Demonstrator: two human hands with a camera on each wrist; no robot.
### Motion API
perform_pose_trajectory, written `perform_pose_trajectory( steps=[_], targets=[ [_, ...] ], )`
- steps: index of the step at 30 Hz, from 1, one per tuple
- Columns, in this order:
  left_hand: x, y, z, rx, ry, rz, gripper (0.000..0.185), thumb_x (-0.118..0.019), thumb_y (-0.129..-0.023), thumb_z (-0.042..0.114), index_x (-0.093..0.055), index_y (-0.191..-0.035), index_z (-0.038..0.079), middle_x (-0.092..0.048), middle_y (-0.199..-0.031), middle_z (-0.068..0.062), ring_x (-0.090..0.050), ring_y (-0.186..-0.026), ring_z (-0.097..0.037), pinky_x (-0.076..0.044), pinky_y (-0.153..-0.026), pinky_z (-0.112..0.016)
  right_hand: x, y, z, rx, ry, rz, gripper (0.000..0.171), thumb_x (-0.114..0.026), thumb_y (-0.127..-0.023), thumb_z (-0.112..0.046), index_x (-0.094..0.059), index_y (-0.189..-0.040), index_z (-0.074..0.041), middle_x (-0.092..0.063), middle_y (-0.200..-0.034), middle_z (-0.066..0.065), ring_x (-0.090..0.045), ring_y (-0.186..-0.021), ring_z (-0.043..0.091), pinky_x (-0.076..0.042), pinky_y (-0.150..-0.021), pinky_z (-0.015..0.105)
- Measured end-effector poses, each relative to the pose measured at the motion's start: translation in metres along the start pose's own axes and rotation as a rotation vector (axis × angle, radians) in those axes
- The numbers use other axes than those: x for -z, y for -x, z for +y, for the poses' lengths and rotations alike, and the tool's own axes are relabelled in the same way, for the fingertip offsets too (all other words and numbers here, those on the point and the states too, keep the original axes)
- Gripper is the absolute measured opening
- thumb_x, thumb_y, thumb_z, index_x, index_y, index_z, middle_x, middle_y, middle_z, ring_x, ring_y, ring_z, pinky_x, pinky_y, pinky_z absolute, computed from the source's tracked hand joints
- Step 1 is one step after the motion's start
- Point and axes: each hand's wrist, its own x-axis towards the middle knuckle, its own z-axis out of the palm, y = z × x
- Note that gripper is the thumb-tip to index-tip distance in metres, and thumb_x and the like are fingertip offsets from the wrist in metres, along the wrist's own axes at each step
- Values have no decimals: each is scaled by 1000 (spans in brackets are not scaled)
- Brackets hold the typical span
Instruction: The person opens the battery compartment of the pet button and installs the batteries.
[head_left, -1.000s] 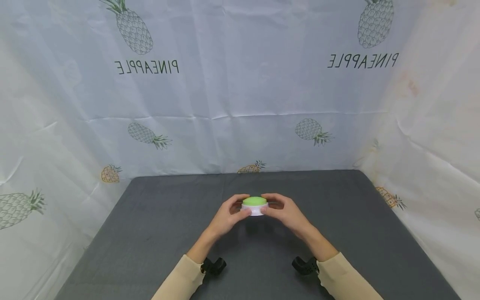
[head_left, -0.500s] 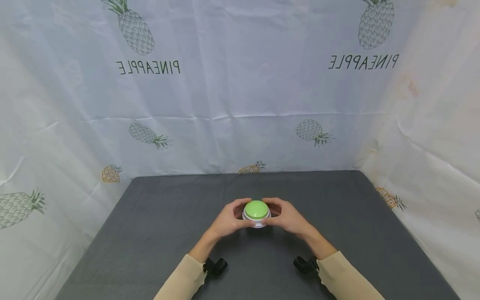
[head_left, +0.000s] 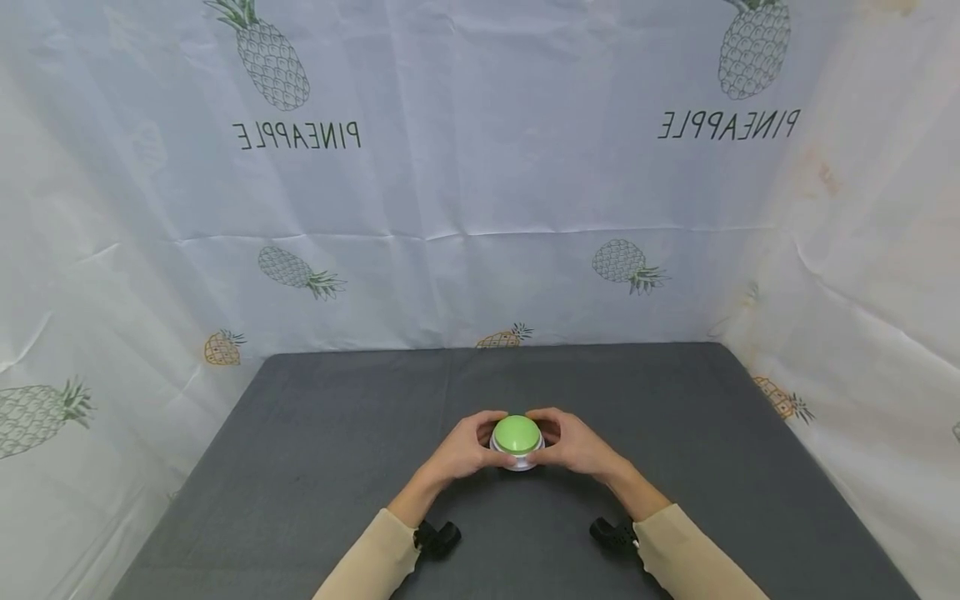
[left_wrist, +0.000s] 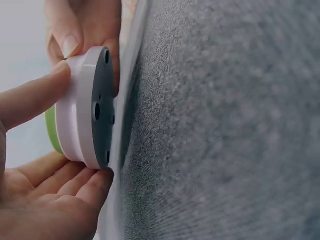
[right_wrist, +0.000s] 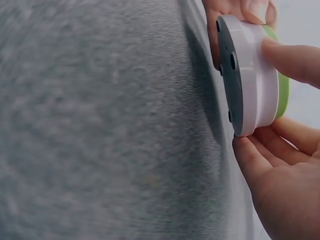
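Between both hands is a round push button [head_left: 517, 435] with a green domed top and a white base. My left hand [head_left: 467, 446] grips its left side, thumb at the front and fingers round the back. On the other side my right hand [head_left: 572, 443] holds it the same way. In the left wrist view the grey underside of the button [left_wrist: 103, 107] faces the table, with dark holes in it and a gap below. From the right wrist view, the button's white rim [right_wrist: 252, 75] shows between thumb and fingers, also off the cloth.
A dark grey cloth covers the table [head_left: 337, 467]. White curtains [head_left: 480, 167] printed with pineapples hang behind it and along both sides. Black wrist cameras [head_left: 438, 540] sit under the beige sleeves [head_left: 375, 558].
Both hands have brought the button lower in the head view, toward the person. Its green top has tilted more into view. Both hands keep their hold.
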Motion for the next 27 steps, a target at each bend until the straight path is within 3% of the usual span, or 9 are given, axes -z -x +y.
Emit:
perform_pose_trajectory(
  steps=[10,18,27],
  targets=[
    [1,2,2,7,-51,-13,71,-82,-86,10,-48,-146,-5,-56,-142,-19,-58,-126,-30,-49,-100,-45,-6,-2,3,8,40,-9,71,-81,-88,-14,-46,-145,7,-47,-145,25,-49,-135,41,-42,-109,47],
    [2,6,7,3,-144,-21,70,-80,-89,15,-46,-146,-7,-53,-144,-20,-54,-131,-34,-45,-105,-50,-1,2,1,64,113,-5,69,-79,-90,-15,-45,-144,10,-48,-144,29,-49,-133,45,-42,-107,52],
    [16,21,21,23,-352,105,66,-68,-98,35,-46,-150,1,-49,-149,-19,-49,-135,-39,-41,-108,-54,9,11,-8,59,272,134,63,-78,-92,-23,-52,-144,1,-56,-141,19,-52,-131,39,-42,-107,55]
  ],
)
